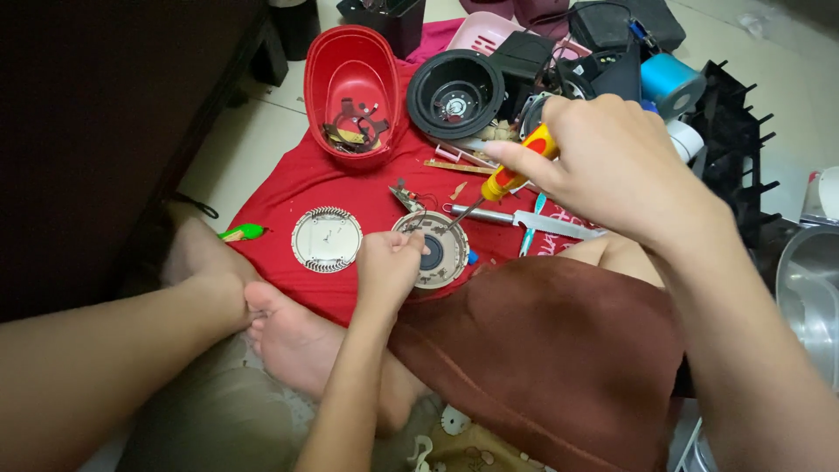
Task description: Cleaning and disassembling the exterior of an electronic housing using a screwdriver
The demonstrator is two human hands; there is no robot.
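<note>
On the red cloth, seen from the head camera, a round disc part is pinned down by the left hand, fingers curled and pressed on its near edge, probably so it won't spin. A screwdriver with a yellow and red handle is pinched in the right hand, fingers closed round it, shaft slanted down so the tip meets the disc just beyond the left-hand grip. A second slotted disc is laid just left of that grip. Farther off, a red oval shell and a black round housing are parked open side up, likely kept within reach. No readable labels can be made out.
</note>
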